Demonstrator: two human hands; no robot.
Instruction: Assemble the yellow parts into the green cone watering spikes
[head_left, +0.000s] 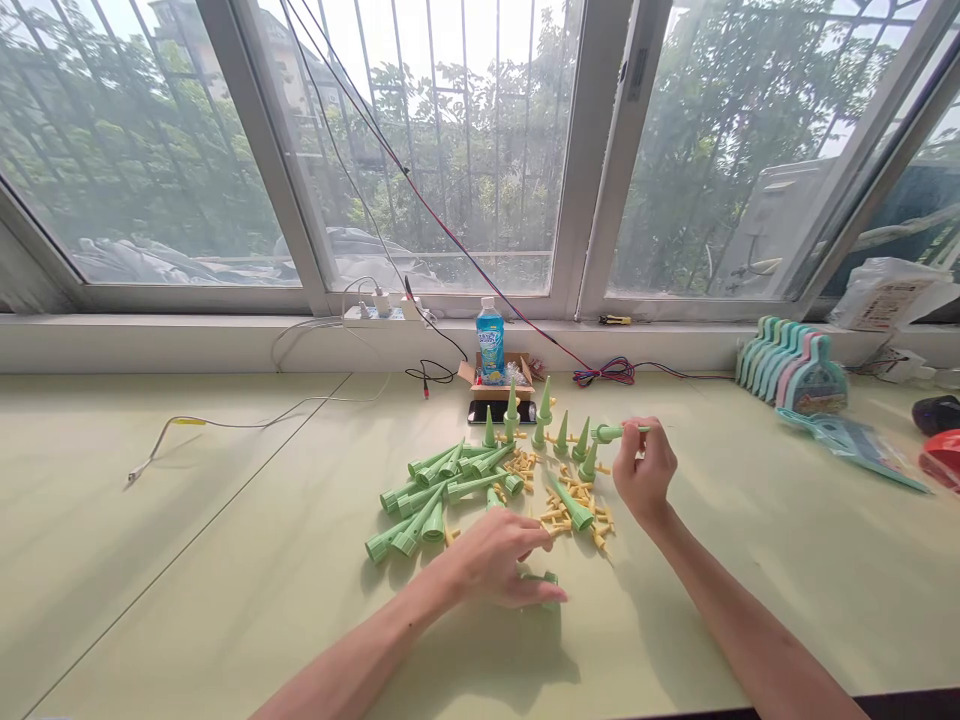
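My right hand is closed around the narrow end of a green plastic spike, held roughly level with its wide cap pointing left. My left hand is low over the table, thumb and forefinger spread apart. Its forefinger is close to a pile of small yellow plastic valve pieces. Another green spike shows partly behind the left thumb; whether the hand touches it is unclear. Several green spikes lie heaped to the left. Several more stand upright on their caps behind the pile, some with yellow pieces fitted.
Behind the spikes lie a black phone and a small cardboard box by a blue liquid bottle. A white cable crosses the left side. Pastel plastic items, a bag and a red object are at right.
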